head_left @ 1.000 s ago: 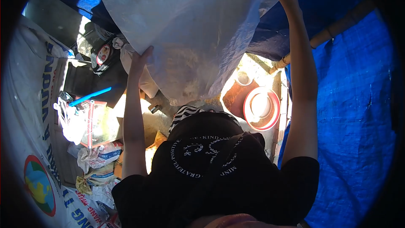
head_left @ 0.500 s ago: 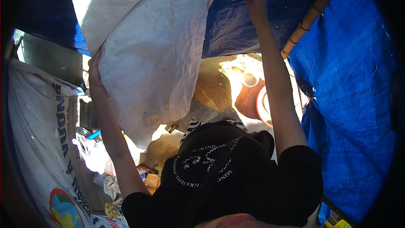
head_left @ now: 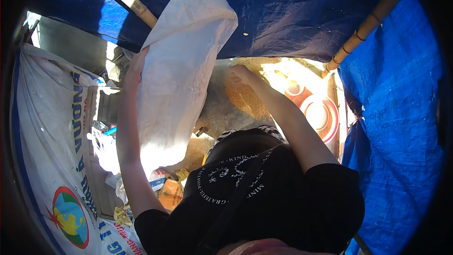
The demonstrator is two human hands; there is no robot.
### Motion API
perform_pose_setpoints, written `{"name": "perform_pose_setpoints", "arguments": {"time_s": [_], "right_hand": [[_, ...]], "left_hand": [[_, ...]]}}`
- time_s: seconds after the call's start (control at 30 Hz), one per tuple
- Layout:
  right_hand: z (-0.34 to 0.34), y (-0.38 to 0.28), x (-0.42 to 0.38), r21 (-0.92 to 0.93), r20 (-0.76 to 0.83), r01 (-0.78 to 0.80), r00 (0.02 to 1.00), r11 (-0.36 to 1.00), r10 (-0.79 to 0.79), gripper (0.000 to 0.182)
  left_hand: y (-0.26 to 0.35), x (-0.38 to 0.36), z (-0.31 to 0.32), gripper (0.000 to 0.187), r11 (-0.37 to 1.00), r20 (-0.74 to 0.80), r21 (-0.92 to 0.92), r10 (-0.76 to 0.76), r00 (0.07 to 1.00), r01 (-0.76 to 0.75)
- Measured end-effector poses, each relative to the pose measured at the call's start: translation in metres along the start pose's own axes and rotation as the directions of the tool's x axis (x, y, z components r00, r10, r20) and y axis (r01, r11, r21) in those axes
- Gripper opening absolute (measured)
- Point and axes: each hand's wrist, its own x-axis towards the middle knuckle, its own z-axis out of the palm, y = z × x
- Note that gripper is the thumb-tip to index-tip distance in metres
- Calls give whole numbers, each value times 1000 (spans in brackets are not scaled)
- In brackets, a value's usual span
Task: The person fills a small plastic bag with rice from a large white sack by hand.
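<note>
A large white woven plastic sack [head_left: 177, 75] hangs upright in front of me, its upper corner folded to the right. My left hand [head_left: 136, 68] grips its left edge, with the fingers partly hidden behind it. My right hand [head_left: 239, 73] is just right of the sack and apart from it, fingers loosely bent, with nothing visible in it. Beyond and below that hand, a heap of golden-brown grain [head_left: 245, 99] lies on the floor.
Red round basins [head_left: 325, 125] and a white-rimmed container [head_left: 293, 87] stand at the right. Blue tarpaulin [head_left: 396, 127] walls the right side, with a bamboo pole [head_left: 361, 33] above. A printed white banner [head_left: 49, 137] hangs at left. Bags and an orange packet [head_left: 170, 193] lie low left.
My right hand has come down from high in front of the blue tarpaulin to beside the sack. My left hand has shifted right with the sack, whose top has dropped into view.
</note>
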Motion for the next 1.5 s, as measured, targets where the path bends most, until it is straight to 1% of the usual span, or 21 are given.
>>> {"name": "perform_pose_setpoints", "arguments": {"time_s": [0.1, 0.17, 0.27, 0.3, 0.47, 0.53, 0.67, 0.77, 0.83, 0.87, 0.93, 0.97, 1.03, 1.07, 1.13, 1.27, 1.33, 1.4, 1.43, 1.47, 1.5], "right_hand": [[1, 19, 0, 43, -92, -46, 995, 998, 50, 47], [1, 27, -6, 13, -117, -71, 990, 997, 72, 48], [-3, 31, -15, 38, -61, -66, 996, 997, 68, 56], [-5, 28, -17, 44, -65, -52, 996, 998, 55, 61], [-20, -14, -27, 80, -25, 46, 999, 996, -44, 79], [-24, -38, -35, 200, -76, 230, 973, 952, -219, 87], [-39, -90, -44, 308, -96, 329, 944, 893, -314, 92], [-43, -126, -50, 211, -49, 472, 880, 856, -473, 89], [-37, -144, -60, 376, 178, 477, 804, 794, -567, 81], [-34, -150, -67, 372, 186, 476, 803, 797, -567, 81], [-27, -155, -78, 259, 46, 449, 878, 855, -476, 61], [-29, -150, -66, 254, 53, 443, 881, 860, -470, 61], [-39, -142, -42, -34, -195, 628, 759, 778, -621, 47], [-41, -142, -48, -38, -189, 623, 763, 781, -618, 47], [-48, -142, -62, -154, -429, 663, 623, 732, -654, 45], [-73, -141, -68, -176, -441, 529, 711, 830, -547, 49], [-84, -141, -64, 21, -460, 492, 778, 870, -429, 48], [-98, -144, -73, 140, -364, 518, 819, 844, -443, 48], [-103, -147, -81, 263, -263, 527, 845, 808, -466, 48], [-106, -148, -91, 258, -258, 529, 844, 809, -470, 48], [-109, -150, -101, 99, -176, 556, 826, 825, -536, 51]], "left_hand": [[-11, 10, 5, 42, 990, 56, 136, 22, 998, -30], [-13, 17, 3, 41, 998, 295, 26, 42, 955, -52], [-1, 13, 1, 41, 992, 403, -123, 86, 911, -39], [6, 3, 3, 41, 971, 416, -235, 69, 907, 34], [44, -18, -2, 41, 843, 335, -538, 245, 910, -29], [51, -21, -10, 41, 739, 265, -671, 322, 909, -66], [66, -49, -20, 42, 715, 237, -671, 456, 858, -195], [54, -39, -41, 44, 741, 295, -660, 405, 865, -122], [29, -12, -72, 46, 821, 333, -567, 305, 892, -69], [12, 4, -86, 46, 818, 325, -571, 307, 895, -73], [-23, 29, -106, 46, 883, 65, -461, 132, 989, -88], [-39, 34, -112, 46, 881, 60, -466, 126, 990, -84], [-70, 43, -121, 46, 898, -69, -427, 85, 994, -106], [-81, 45, -123, 46, 896, -74, -432, 78, 994, -103], [-104, 51, -128, 49, 909, -162, -388, 97, 982, -154], [-112, 48, -112, 52, 914, -142, -379, 95, 985, -142], [-111, 60, -109, 51, 909, -128, -410, 29, 991, -80], [-109, 64, -108, 47, 808, 96, -589, 61, 994, 7], [-103, 57, -105, 47, 804, 94, -594, 61, 994, 7], [-92, 45, -98, 46, 855, 213, -519, 98, 972, 27], [-82, 37, -95, 45, 899, 329, -436, 128, 936, 30]]}}
